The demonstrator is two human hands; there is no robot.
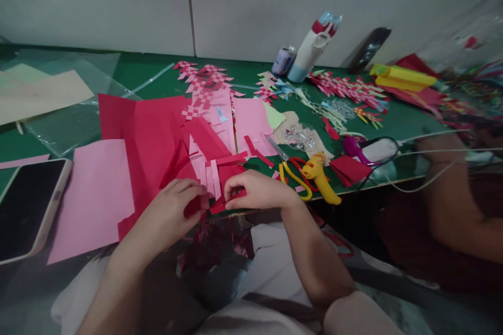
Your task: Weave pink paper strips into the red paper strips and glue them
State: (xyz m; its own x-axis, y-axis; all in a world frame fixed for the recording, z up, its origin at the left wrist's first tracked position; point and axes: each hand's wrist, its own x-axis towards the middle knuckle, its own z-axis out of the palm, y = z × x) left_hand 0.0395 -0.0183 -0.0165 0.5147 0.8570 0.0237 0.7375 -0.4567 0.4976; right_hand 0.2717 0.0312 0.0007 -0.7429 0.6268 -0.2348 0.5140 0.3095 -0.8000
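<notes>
Pink paper strips [213,178] lie side by side at the table's front edge, with red paper strips across them. My left hand [168,209] is curled at their left side, thumb and fingertips closed on the end of a pink strip. From the right, my right hand [257,188] pinches a red paper strip [218,205] close to the pink ones. Its fingertips are partly hidden by its own curl. Behind both hands are a folded red paper piece [208,138] and a large red sheet [151,141].
To the left are a phone [29,209] and a pink sheet [96,193]. On the right lie scissors [294,178], a yellow glue gun [322,180] and a purple-and-white device [369,151] with cables. Woven paper pieces [208,81] and a bottle [312,49] stand behind. Another person's arm [451,193] is at right.
</notes>
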